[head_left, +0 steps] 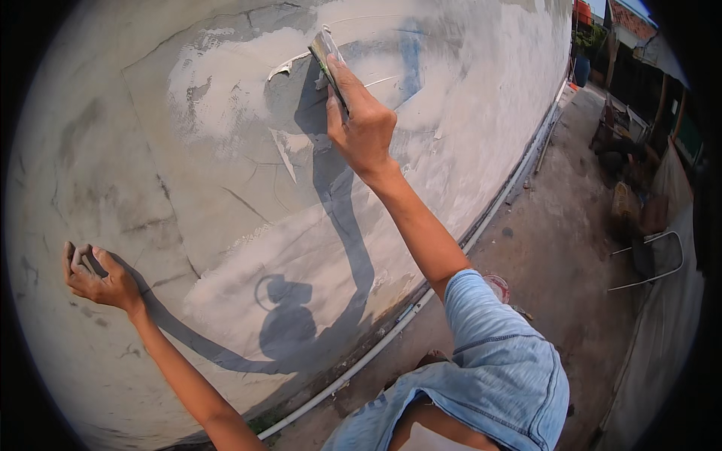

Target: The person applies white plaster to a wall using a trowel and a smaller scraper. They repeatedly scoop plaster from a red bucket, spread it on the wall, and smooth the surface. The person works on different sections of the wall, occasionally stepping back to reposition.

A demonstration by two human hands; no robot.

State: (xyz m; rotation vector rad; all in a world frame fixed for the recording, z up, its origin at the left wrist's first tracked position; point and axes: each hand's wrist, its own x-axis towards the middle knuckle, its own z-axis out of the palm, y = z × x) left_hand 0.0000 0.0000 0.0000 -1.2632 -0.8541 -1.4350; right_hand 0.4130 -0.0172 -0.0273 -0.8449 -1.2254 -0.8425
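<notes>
My right hand (362, 128) grips a putty knife (328, 60) with its thumb and fingers. The blade is angled upward against the wall, and whitish filler shows on it. Around it the grey plastered wall (226, 199) carries smeared white patches, cracks and a curled flake (281, 69) of coating. A faint blue mark (411, 60) shows right of the blade. Lower left, my left hand (101, 282) is at the wall, its fingers bent and apart; I see nothing held in it.
A white pipe (353, 368) runs along the wall's foot. Partly behind my sleeve stands a reddish-white container (497, 287). Down the right side are a metal frame (681, 252), dark clutter (623, 161) and a pale sheet (665, 301). My shadow falls across the wall.
</notes>
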